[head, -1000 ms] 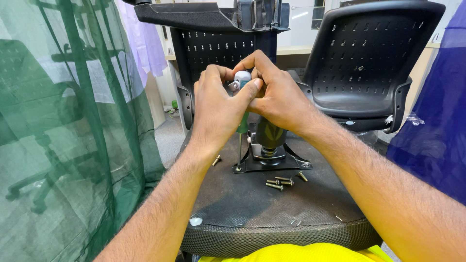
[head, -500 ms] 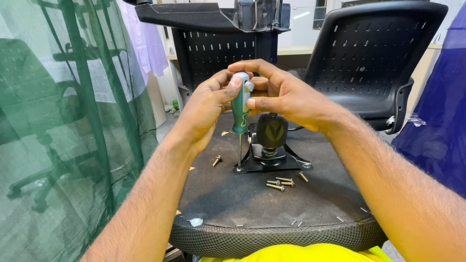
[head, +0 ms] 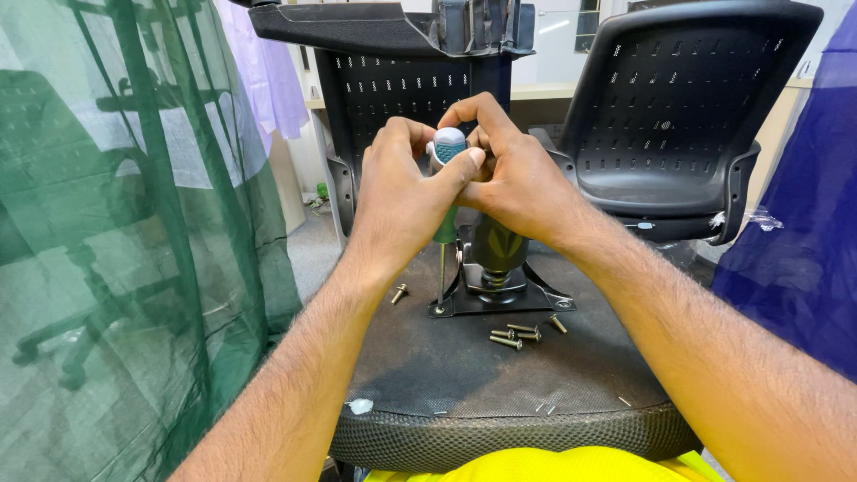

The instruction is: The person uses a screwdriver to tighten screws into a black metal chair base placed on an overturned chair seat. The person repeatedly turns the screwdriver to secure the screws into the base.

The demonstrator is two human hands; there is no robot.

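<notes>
Both hands wrap the top of a green-handled screwdriver (head: 448, 143) held upright. My left hand (head: 400, 192) grips the handle from the left and my right hand (head: 513, 178) from the right. The thin shaft (head: 441, 272) runs down to a corner of a black metal mounting plate (head: 500, 302), which sits on the underside of an upturned chair seat (head: 482, 375). One loose bolt (head: 398, 293) lies left of the plate. Several more bolts (head: 522, 334) lie in front of it.
A green mesh curtain (head: 116, 250) hangs at the left. A black perforated chair back (head: 402, 80) stands behind the seat, and another black chair (head: 687, 116) is at the right. Blue plastic sheeting (head: 803, 232) covers the far right. Yellow cloth (head: 527, 464) shows at the bottom edge.
My hands opened around the screwdriver handle half a second ago and have closed over its top again. The screwdriver stays upright on the same corner of the plate.
</notes>
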